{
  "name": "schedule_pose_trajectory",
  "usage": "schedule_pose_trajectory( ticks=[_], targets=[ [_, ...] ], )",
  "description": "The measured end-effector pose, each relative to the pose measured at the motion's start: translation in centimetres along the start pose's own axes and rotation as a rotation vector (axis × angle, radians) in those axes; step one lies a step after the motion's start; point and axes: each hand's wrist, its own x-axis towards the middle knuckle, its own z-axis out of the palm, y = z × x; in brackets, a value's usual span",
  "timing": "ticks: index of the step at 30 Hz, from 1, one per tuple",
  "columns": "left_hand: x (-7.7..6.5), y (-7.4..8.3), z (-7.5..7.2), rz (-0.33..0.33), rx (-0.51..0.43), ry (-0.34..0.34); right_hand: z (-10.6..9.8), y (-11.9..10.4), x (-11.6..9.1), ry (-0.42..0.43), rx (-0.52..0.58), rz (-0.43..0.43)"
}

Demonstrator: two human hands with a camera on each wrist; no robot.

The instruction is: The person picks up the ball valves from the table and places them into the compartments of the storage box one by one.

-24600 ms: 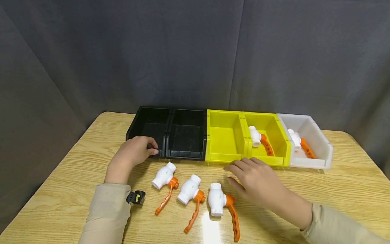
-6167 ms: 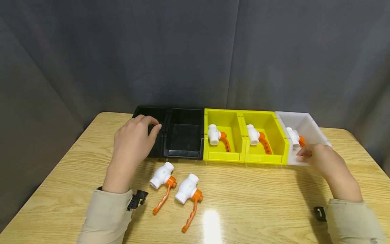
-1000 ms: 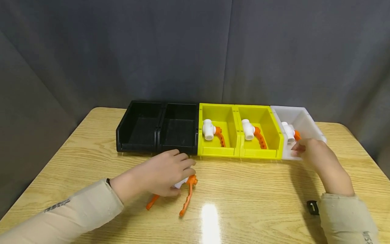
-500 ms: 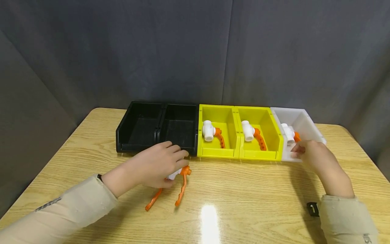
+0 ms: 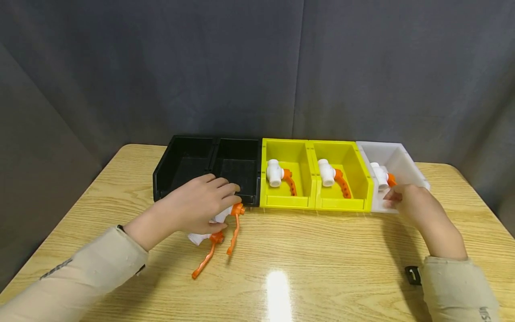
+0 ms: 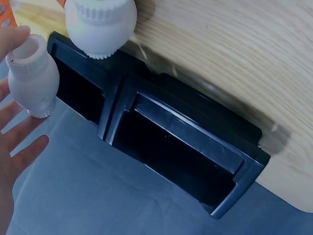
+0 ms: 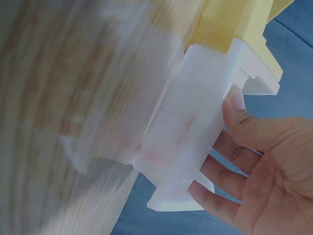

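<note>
In the head view my left hand (image 5: pixel 199 203) holds a white ball valve (image 5: pixel 237 219) with an orange lever, at the front of the black bins. The left wrist view shows its white body (image 6: pixel 34 78) between thumb and fingers. Beneath that hand, a second ball valve (image 5: pixel 206 259) lies on the table, its body partly covered. My right hand (image 5: pixel 422 214) rests at the front edge of the white bin (image 5: pixel 406 163). Its fingers are loosely bent, with thumb and fingertips right at the rim in the right wrist view. A ball valve (image 5: pixel 379 176) lies inside that bin.
Two black bins (image 5: pixel 258 179) stand left of two yellow bins (image 5: pixel 287 203) in one row with the white bin. Each yellow bin contains a ball valve, the left one (image 5: pixel 275 173) and the right one (image 5: pixel 327 172). A grey curtain (image 5: pixel 257 67) hangs behind the wooden table (image 5: pixel 342 268).
My left hand has carried a ball valve up and left towards the black bins, uncovering part of the other valve. Earlier, a third valve went from the table into the left yellow bin.
</note>
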Motion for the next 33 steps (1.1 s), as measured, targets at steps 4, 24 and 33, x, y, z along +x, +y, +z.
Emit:
schedule_pose_trajectory(
  ticks=[4,24,33],
  targets=[
    [0.0,-0.5,-0.1,-0.037,-0.019,-0.023,-0.1,0.0,0.1,-0.012,-0.013,0.008],
    [1.4,-3.0,-0.7,-0.183,-0.126,-0.093,0.0,-0.1,0.0,-0.007,-0.022,0.000],
    [2.5,-4.3,-0.6,-0.223,-0.128,-0.107,0.0,0.0,0.0,0.001,-0.020,-0.014]
  ],
)
